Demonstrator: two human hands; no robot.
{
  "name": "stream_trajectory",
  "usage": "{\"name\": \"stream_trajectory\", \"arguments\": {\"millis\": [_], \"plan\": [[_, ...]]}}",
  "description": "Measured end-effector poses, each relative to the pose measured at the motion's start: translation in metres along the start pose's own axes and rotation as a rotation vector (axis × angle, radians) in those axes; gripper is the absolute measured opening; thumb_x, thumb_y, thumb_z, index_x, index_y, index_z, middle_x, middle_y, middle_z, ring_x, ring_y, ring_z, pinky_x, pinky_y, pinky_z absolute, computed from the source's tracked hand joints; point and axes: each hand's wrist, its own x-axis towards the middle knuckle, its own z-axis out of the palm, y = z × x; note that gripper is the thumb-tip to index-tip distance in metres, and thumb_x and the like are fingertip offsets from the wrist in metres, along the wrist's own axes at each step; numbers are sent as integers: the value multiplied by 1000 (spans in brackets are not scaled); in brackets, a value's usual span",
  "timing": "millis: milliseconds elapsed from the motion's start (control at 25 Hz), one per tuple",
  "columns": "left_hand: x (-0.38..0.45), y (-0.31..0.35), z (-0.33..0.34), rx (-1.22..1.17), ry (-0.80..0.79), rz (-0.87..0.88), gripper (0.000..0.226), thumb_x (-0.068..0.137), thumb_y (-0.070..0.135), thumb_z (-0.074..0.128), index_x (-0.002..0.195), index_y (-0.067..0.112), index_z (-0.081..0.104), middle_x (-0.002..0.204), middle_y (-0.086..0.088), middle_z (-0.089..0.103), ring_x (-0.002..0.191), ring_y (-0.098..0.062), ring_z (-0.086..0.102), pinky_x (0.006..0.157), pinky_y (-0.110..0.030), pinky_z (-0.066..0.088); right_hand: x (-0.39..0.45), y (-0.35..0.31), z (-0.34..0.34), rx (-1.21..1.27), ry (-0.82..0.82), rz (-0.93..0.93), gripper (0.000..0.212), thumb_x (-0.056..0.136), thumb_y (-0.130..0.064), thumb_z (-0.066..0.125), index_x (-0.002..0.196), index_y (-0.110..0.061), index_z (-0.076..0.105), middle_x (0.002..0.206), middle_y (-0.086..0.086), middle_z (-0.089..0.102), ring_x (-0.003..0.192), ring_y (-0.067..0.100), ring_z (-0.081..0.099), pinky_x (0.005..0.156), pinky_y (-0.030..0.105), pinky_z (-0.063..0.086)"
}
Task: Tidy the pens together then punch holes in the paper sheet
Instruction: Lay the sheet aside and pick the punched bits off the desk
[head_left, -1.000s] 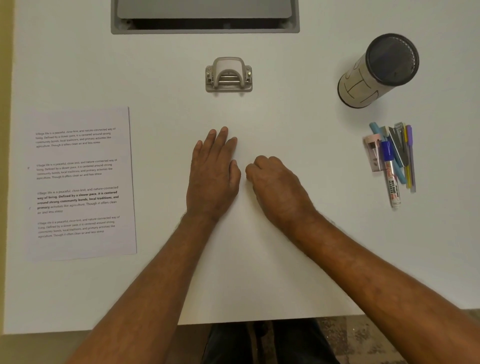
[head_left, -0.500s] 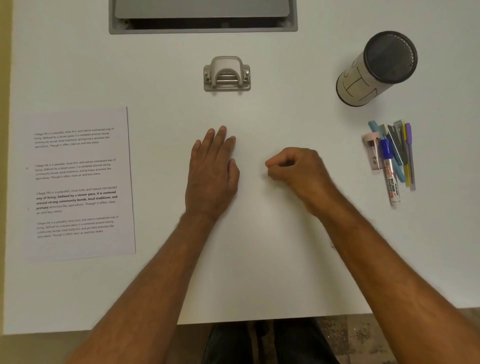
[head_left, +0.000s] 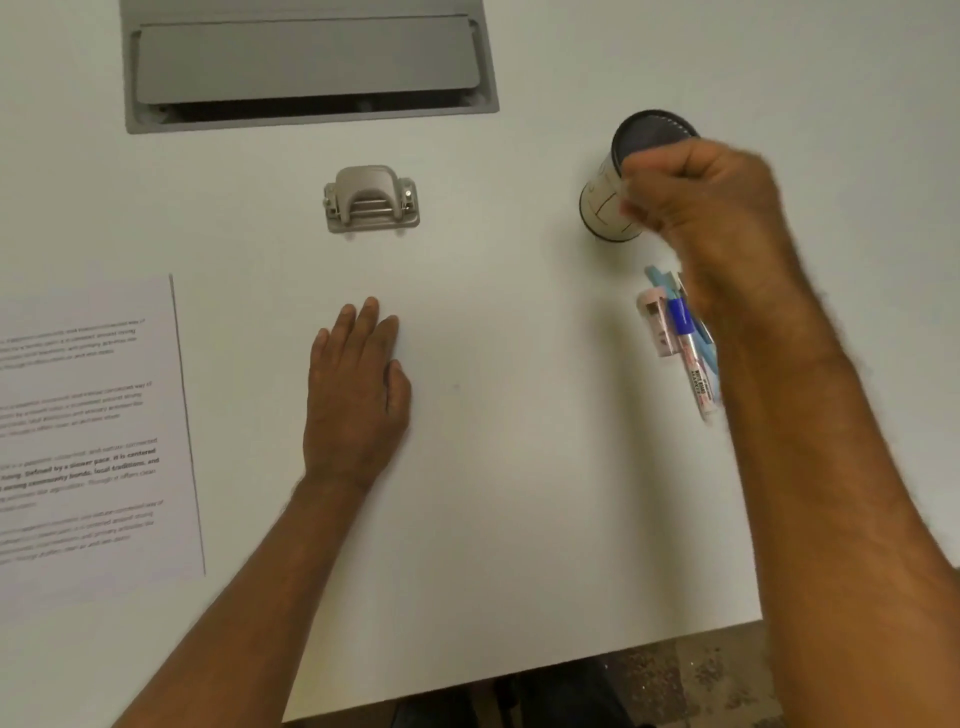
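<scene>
A bunch of pens and markers (head_left: 691, 358) lies on the white table at the right, partly hidden under my right forearm. Behind them stands a cylindrical pen holder (head_left: 605, 208) with a dark rim. My right hand (head_left: 711, 218) is blurred, with its fingers curled, and it overlaps the holder's right side. I cannot tell whether it touches the holder. A grey hole punch (head_left: 371, 200) sits at the middle back. The printed paper sheet (head_left: 88, 441) lies flat at the left. My left hand (head_left: 356, 395) rests flat on the table, holding nothing.
A grey cable hatch (head_left: 306, 62) is set into the table at the back. A small pink item (head_left: 655, 322) lies against the pens. The table's front edge (head_left: 519, 675) runs close to my body, with dark floor beyond.
My right hand has moved from the table's middle to the right and back, up to the pen holder. The camera has shifted closer. My left hand has stayed flat.
</scene>
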Motion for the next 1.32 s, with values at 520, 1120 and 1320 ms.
{"name": "stream_trajectory", "arguments": {"millis": [520, 1120, 1320], "plan": [[0, -1, 1, 16, 4, -1, 51, 99, 19, 40, 150, 13, 48, 166, -5, 35, 157, -24, 23, 130, -44, 11, 69, 3, -22, -792, 146, -349, 17, 94, -7, 67, 104, -13, 79, 105, 6, 76, 90, 13, 68, 73, 9, 50], [-1, 0, 1, 3, 19, 6, 49, 101, 13, 47, 150, 11, 48, 165, -7, 36, 157, -26, 24, 130, -45, 12, 52, 6, -13, -785, 168, -378, 29, 90, -1, 60, 106, -21, 72, 126, 4, 59, 98, 11, 64, 76, 15, 54], [0, 0, 2, 9, 24, 11, 49, 101, 15, 47, 151, 12, 47, 166, -5, 35, 157, -24, 23, 130, -44, 12, -8, 23, 17, -512, 187, -518, 35, 83, 2, 49, 103, -17, 72, 109, -5, 55, 86, -6, 56, 82, 9, 48]]}}
